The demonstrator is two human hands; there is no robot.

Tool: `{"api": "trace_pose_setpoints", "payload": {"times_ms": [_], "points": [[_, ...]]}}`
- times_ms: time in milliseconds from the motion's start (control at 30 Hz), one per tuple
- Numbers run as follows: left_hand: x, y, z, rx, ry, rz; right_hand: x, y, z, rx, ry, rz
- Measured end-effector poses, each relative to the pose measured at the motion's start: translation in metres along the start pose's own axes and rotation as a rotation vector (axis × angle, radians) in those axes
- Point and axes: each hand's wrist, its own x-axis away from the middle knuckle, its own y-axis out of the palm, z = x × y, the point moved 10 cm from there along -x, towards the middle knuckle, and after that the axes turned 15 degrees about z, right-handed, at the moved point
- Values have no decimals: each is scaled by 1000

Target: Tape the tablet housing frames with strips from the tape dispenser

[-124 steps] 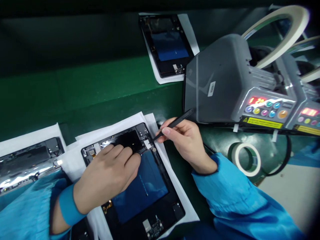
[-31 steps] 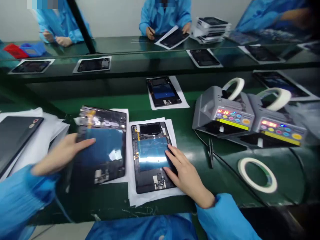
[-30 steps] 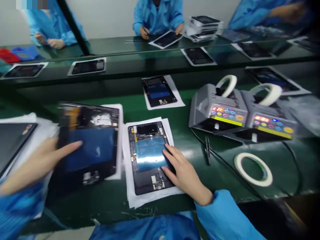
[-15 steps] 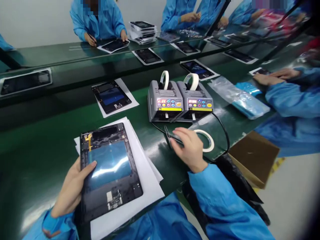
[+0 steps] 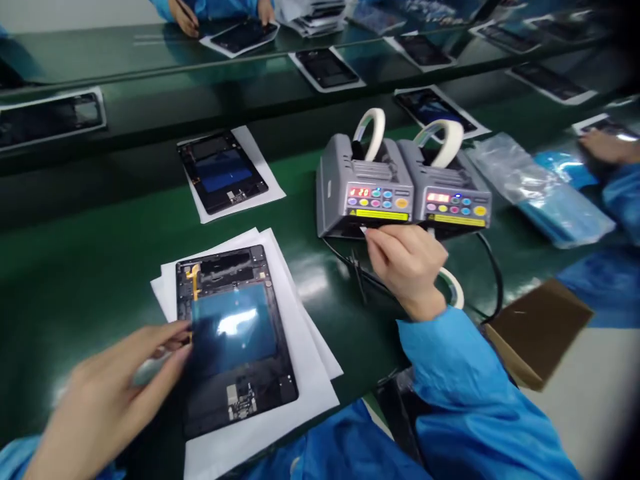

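Note:
An opened tablet (image 5: 240, 393) with a blue-filmed battery (image 5: 227, 343) lies on white paper sheets (image 5: 320, 393). At its left edge my left hand (image 5: 115, 380) is closed, with thumb and forefinger tips pinched on an orange flex cable (image 5: 195, 283). My right hand (image 5: 407, 263) pinches a small piece of white tape (image 5: 364, 231) at the front mouth of the left tape dispenser (image 5: 373, 183). Below that dispenser a pair of tweezers (image 5: 358, 277) rests on the green table. My right hand partly hides a tape roll (image 5: 454, 287).
A second tape dispenser (image 5: 445, 183) stands right beside the first, its black cable (image 5: 497, 273) looping along the table. Another tablet (image 5: 223, 173) lies behind mine. Plastic-wrapped packs (image 5: 555, 200) and a cardboard box (image 5: 540, 333) are to the right. Co-workers' hands (image 5: 187, 17) show across the table.
My right hand has moved from above the tweezers to the dispenser and taken hold of tape. My left hand has gone from gripping the tablet to pinching at its edge. The view has tilted down.

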Motion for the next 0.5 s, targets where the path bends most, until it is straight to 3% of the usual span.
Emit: {"api": "trace_pose_setpoints", "payload": {"times_ms": [100, 233, 367, 500], "points": [[-30, 29, 53, -4, 382, -29, -10, 6, -42, -237, 22, -114], [-49, 72, 78, -99, 658, -55, -20, 41, -106, -466, -8, -279], [-55, 99, 75, -109, 709, -83, -19, 77, -125, -494, 21, -333], [-56, 105, 65, -31, 650, -111, -8, 93, -122, -542, 81, -389]]}}
